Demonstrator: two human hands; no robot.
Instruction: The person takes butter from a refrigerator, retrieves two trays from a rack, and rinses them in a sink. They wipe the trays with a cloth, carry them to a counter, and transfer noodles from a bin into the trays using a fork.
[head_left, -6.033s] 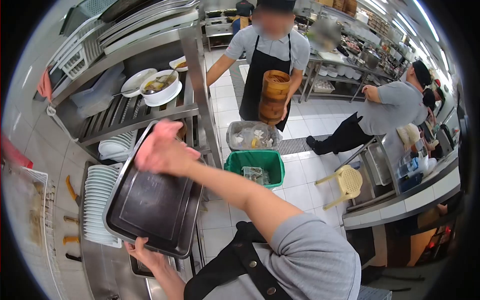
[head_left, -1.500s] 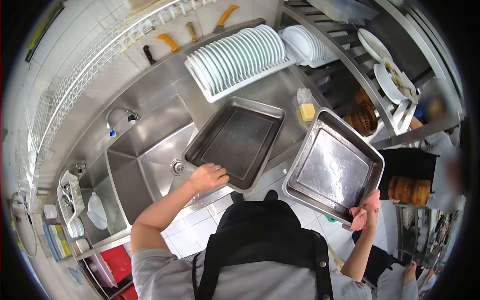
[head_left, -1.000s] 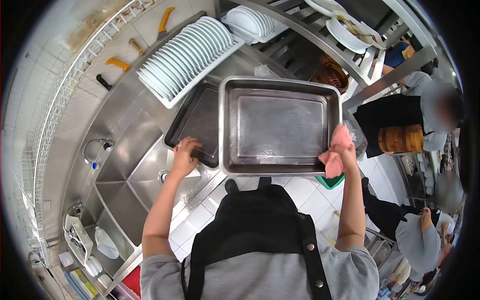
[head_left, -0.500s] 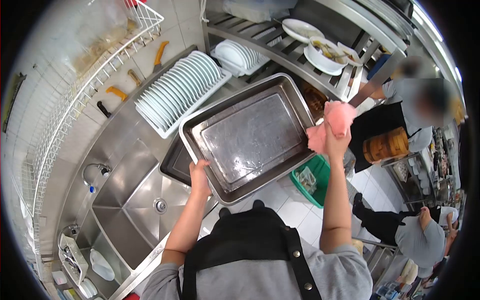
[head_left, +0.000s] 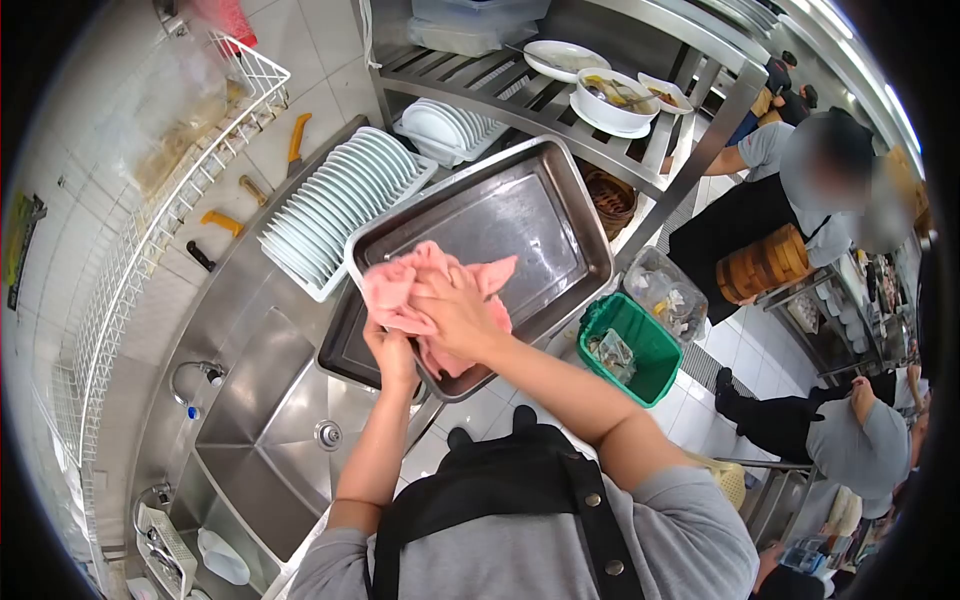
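Apparently, a wiping step is in hand, judging by the way the cloth sits against the metal. The right hand grasps a bunched pink cloth, palm down, over the near left part of a deep metal tray, with loose folds of cloth hanging out on both sides of the fingers. The left hand seems to grip the tray's rim by that same corner; its fingertips are partly hidden under the cloth, so how firmly they close cannot be told. The tray is in front of the body, its open side facing up towards the wearer, and it overlaps a second tray that lies partly under it by the sink. To the left of the tray is a rack of white plates; a green bin stands on the floor just off its right end.

As a judgement, any further stroke calls for a steady left hold on the rim while the right hand presses the cloth flat into the corners and along the walls. The far end of the tray is bare of cloth and shows bright glare, though whether it is wet cannot be told.
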